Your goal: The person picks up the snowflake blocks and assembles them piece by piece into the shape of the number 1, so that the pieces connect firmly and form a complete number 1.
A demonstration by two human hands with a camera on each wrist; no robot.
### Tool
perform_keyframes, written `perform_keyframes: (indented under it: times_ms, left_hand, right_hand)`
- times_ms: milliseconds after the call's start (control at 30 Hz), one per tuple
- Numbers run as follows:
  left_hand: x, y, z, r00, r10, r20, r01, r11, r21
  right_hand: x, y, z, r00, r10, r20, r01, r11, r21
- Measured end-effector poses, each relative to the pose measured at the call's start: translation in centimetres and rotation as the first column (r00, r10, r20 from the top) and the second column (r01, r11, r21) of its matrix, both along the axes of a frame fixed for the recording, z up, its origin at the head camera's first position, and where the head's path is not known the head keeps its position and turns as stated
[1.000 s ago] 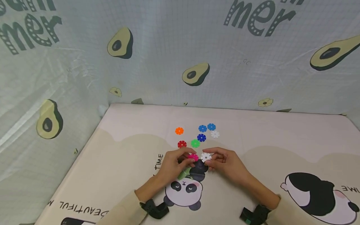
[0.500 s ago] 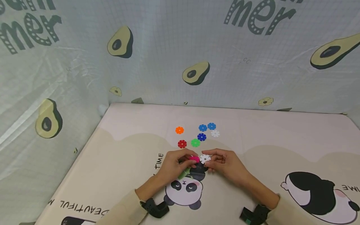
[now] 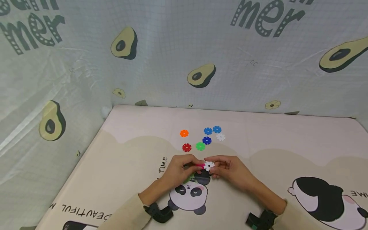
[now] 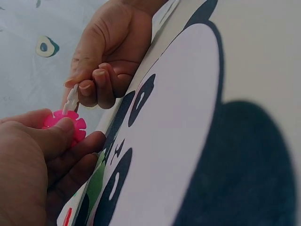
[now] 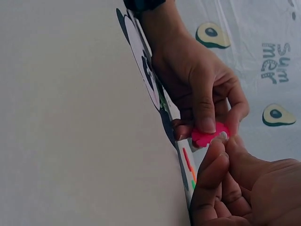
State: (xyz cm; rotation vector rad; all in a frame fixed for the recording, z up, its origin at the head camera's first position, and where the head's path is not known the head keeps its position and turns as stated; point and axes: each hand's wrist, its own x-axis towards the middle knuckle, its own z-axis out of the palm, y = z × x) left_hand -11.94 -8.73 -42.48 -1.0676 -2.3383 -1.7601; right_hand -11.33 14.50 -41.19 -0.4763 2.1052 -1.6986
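Lying along the far left of the tablecloth (image 3: pixel 135 179) are the printed letters; further right, the left hand (image 3: pixel 181 169) comes in above a printed panda (image 3: pixel 188 198), a wrist camera (image 3: pixel 158 213) strapped at its cuff. That hand's grip is narrow: thumb and forefinger pinch a pink notched disc (image 5: pixel 203 136) across its faces, presumably to leave the slotted rim facing the other hand bare. Past it on the cloth lie an orange disc (image 3: pixel 184 133) and, nearer, a red disc (image 3: pixel 187 147). A green disc (image 3: pixel 200 146) comes next, close by a dark blue disc (image 3: pixel 207 140), with a light blue disc (image 3: pixel 208 131) behind. All lie flat and within easy reach, which likely explains the loose cluster just beyond the fingers.

Between the hands, the pink disc meets a white disc (image 3: pixel 209 166) at the rim. In the left wrist view the white one shows edge-on while the pink shows its face, so they seem held crosswise, probably to line slot up with slot; whether the notches are engaged, I cannot tell. Further right lie a second light blue disc (image 3: pixel 217 129) and a loose white disc (image 3: pixel 220 137). Rightmost, the right hand (image 3: pixel 231 169) pinches the held white disc between thumb and forefinger, likely for fine control of its angle.
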Motion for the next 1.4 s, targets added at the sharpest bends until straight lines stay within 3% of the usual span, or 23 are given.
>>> perform_keyframes:
  times_ms: [300, 500, 900, 1200, 1400]
  left_hand:
    - [0.0, 0.0, -0.1, 0.993, -0.004, -0.119, 0.002, 1.0, -0.019]
    - [0.2, 0.0, -0.1, 0.995, -0.01, -0.096, 0.01, 1.0, 0.001]
    - [0.4, 0.2, 0.1, 0.997, 0.008, -0.074, -0.009, 1.0, -0.015]
    - [1.2, 0.3, 2.5, 0.994, 0.014, -0.104, -0.016, 1.0, -0.024]
    - [1.0, 0.3, 1.8, 0.995, 0.003, -0.101, -0.006, 1.0, -0.026]
  right_hand:
    - [0.0, -0.1, -0.1, 0.998, 0.053, -0.026, -0.053, 0.999, -0.013]
    - [0.1, 0.0, -0.2, 0.998, 0.061, -0.034, -0.062, 0.998, -0.03]
    - [0.1, -0.1, -0.2, 0.997, 0.059, -0.048, -0.057, 0.998, 0.033]
    - [0.0, -0.3, 0.3, 0.996, 0.076, -0.038, -0.075, 0.997, 0.013]
    - [0.0, -0.2, 0.1, 0.997, 0.074, -0.037, -0.073, 0.997, 0.027]
